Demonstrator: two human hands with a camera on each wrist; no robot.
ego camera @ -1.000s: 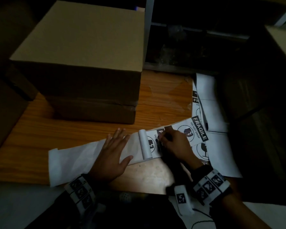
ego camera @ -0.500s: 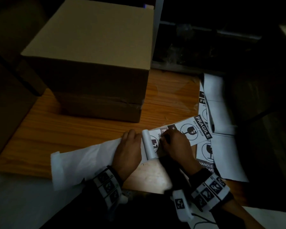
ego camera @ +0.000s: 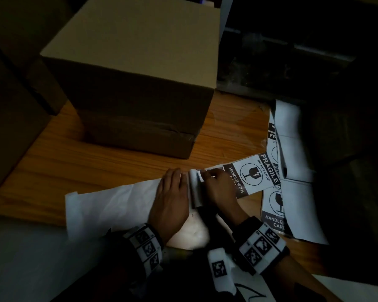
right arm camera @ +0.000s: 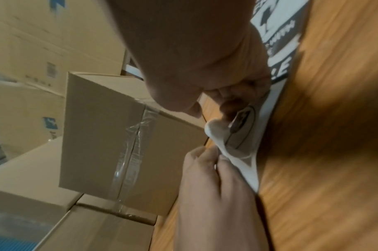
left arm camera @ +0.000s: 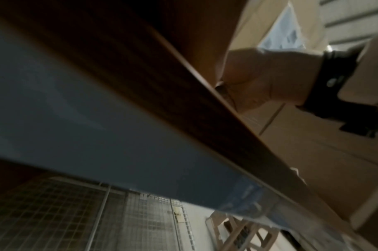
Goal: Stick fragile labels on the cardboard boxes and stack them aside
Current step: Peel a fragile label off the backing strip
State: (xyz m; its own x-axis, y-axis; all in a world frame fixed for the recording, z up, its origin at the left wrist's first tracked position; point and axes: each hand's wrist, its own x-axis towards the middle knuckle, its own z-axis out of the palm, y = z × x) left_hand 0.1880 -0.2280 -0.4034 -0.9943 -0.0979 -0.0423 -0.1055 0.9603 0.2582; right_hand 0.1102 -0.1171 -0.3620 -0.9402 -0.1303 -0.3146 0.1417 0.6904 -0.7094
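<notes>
Peeling is under way: we see the right hand (ego camera: pixel 218 188) pinching the lifted corner of a fragile label (right arm camera: pixel 240 125) on the strip (ego camera: pixel 252 173), thumb and forefinger closed on the sticker edge. The left hand (ego camera: pixel 172 197) lies flat, fingers straight, pressing the white backing (ego camera: pixel 109 203) to the worktop (ego camera: pixel 96 162) just beside the curled roll (ego camera: pixel 194 192) of released liner.

Change noted: a second ago the left hand lay further left on the backing, fingers spread, well apart from the right. It has since slid up against the curl, so both hands now nearly touch across it. The curl sits tighter against the right fingers, and less of the label's print shows between the hands. We read this as bracing the liner close to the peel line so the sticker comes off without dragging the strip.

The box (ego camera: pixel 140 73) stands on the worktop behind the hands, apart from them, with no label visible on its top or near face. More labels (ego camera: pixel 273 205) lie to the right. The left wrist view shows only the worktop edge and the right wrist; it adds nothing on the grip.

Judgement: labelling of this box has not begun; stacking comes later.
</notes>
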